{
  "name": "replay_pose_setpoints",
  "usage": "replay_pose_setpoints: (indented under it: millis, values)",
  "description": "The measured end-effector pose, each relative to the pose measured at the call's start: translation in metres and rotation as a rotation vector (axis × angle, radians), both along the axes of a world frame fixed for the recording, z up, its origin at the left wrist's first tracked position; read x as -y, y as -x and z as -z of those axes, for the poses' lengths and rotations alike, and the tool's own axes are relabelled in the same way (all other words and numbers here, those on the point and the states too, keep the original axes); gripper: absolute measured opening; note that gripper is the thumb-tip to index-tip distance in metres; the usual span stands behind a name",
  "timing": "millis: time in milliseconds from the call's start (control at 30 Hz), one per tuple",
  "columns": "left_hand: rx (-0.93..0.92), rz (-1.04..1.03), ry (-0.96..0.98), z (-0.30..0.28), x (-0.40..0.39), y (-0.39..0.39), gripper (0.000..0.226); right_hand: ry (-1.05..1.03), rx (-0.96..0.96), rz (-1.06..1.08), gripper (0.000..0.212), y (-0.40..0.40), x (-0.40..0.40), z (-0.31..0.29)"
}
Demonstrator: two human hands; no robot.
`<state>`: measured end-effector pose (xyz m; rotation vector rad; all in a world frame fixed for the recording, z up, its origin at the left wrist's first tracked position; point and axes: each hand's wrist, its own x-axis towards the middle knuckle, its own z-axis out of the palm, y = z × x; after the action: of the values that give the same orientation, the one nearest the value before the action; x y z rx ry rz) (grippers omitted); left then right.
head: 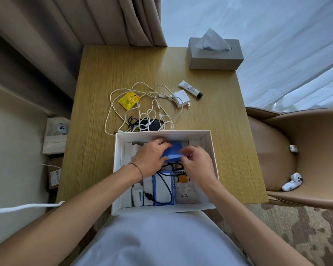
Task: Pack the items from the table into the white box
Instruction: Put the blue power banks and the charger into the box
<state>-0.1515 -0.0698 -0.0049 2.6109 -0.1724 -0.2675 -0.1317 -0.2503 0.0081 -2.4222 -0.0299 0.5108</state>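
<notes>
The white box (210,143) sits at the near edge of the wooden table (210,120). Inside it both hands hold a small blue box (173,153): my left hand (152,156) grips its left side, my right hand (196,160) pinches its right edge. Lower in the white box lie a blue-framed case (162,191) with a black cable, a white device (137,196) and a grey packet (186,192). On the table beyond lie tangled white cables (142,104), a white charger (181,97), a yellow sachet (128,100), a small tube (190,88) and a black item (154,124).
A grey tissue box (215,54) stands at the table's far right corner. A tan chair (300,150) on the right holds a white controller (292,182). Curtains hang behind the table. Cardboard boxes (55,135) sit on the floor at the left.
</notes>
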Motion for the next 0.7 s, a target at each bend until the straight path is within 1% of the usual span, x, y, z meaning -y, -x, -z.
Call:
replay_pose_setpoints:
  millis: [33,67,100,167,233,333,367,433,467,533,567,633,667,700]
  values:
    - [0.070,0.017,-0.017,-0.004,-0.004,0.004,0.039,0.004,-0.004,-0.044,0.015,0.003,0.001,-0.003]
    - [0.110,0.050,-0.027,-0.009,-0.008,0.010,0.036,0.016,-0.021,-0.109,0.015,0.006,0.001,-0.005]
    - [0.094,0.107,-0.026,-0.012,-0.012,0.015,0.037,0.054,-0.035,-0.195,0.019,0.009,0.000,-0.007]
    - [-0.059,0.270,-0.054,-0.018,-0.014,0.024,0.040,0.162,-0.026,-0.357,0.030,0.015,-0.003,-0.006]
    - [-0.150,0.389,-0.159,-0.019,-0.010,0.027,0.039,0.225,0.015,-0.461,0.035,0.022,-0.007,-0.002]
    - [-0.202,0.367,-0.233,-0.015,-0.004,0.022,0.033,0.270,0.018,-0.513,0.033,0.027,-0.010,0.001]
    - [-0.226,0.339,-0.228,-0.014,-0.003,0.020,0.029,0.293,0.018,-0.523,0.030,0.027,-0.010,0.002]
    - [-0.289,0.257,-0.152,-0.012,-0.003,0.014,0.025,0.314,0.020,-0.547,0.017,0.026,-0.009,0.000]
    - [-0.328,0.207,-0.083,-0.012,-0.004,0.011,0.024,0.294,0.012,-0.548,0.013,0.026,-0.009,-0.001]
    - [-0.367,0.117,0.067,-0.013,-0.009,0.008,0.021,0.191,-0.034,-0.503,0.017,0.024,-0.006,-0.007]
    - [-0.366,0.081,0.133,-0.014,-0.011,0.007,0.019,0.090,-0.097,-0.436,0.017,0.020,-0.003,-0.011]
    - [-0.341,0.006,0.257,-0.015,-0.016,0.006,0.016,-0.185,-0.277,-0.291,0.013,0.013,0.003,-0.021]
    - [-0.327,-0.025,0.306,-0.016,-0.019,0.005,0.017,-0.292,-0.337,-0.257,0.012,0.008,0.006,-0.025]
    - [-0.319,-0.044,0.339,-0.016,-0.021,0.005,0.018,-0.334,-0.343,-0.263,0.012,0.004,0.010,-0.029]
